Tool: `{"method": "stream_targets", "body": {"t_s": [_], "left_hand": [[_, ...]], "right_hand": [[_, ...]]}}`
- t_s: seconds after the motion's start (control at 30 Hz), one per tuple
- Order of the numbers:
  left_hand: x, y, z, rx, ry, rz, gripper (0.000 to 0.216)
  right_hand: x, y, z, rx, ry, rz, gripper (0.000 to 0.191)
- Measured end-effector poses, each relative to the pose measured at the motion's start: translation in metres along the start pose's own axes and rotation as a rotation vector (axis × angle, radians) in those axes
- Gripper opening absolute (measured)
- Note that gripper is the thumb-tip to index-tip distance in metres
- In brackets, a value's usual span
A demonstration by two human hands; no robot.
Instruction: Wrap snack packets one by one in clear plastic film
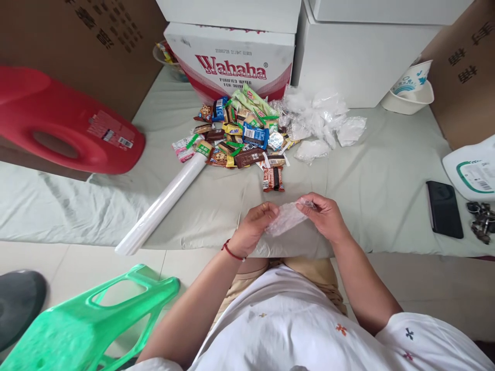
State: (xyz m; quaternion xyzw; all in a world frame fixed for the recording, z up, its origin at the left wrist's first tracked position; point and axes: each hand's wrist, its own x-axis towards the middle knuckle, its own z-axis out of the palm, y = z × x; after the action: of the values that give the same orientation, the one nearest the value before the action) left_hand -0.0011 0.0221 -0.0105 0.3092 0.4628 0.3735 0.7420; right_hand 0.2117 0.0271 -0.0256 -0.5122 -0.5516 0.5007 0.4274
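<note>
Between my two hands a clear plastic bag [286, 218] is stretched above the front of the cloth-covered surface. My left hand [258, 222] pinches its left end, and my right hand [322, 215] grips the upper right end. Just beyond them lies a small brown snack packet [273, 179]. Behind that is a pile of wrapped snacks [251, 136] in mixed colours. Crumpled clear plastic bags [320, 116] lie in a heap to the right of the pile. A roll of clear plastic bags [162, 203] rests diagonally on the left, its far end touching the snacks.
A white and red water carton [232, 64] stands behind the pile. On the left lies a large red jug [73, 123], with a green plastic stool [93, 319] below on the floor. A black phone [444, 208], keys [481, 220] and a white bottle [472, 170] are at the right.
</note>
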Motion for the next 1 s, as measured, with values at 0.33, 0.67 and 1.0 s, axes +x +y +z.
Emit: {"method": "stream_targets", "body": {"t_s": [0.33, 0.67, 1.0], "left_hand": [[-0.009, -0.021, 0.015, 0.428, 0.280, 0.412, 0.024], [-0.017, -0.025, 0.016, 0.178, 0.136, 0.288, 0.034], [-0.007, -0.011, -0.007, -0.160, 0.337, 0.182, 0.033]], "right_hand": [[-0.022, -0.006, 0.025, 0.020, 0.172, 0.116, 0.038], [-0.017, -0.006, 0.040, 0.258, -0.012, 0.193, 0.044], [-0.029, -0.006, 0.002, 0.364, 0.144, 0.297, 0.042]]}}
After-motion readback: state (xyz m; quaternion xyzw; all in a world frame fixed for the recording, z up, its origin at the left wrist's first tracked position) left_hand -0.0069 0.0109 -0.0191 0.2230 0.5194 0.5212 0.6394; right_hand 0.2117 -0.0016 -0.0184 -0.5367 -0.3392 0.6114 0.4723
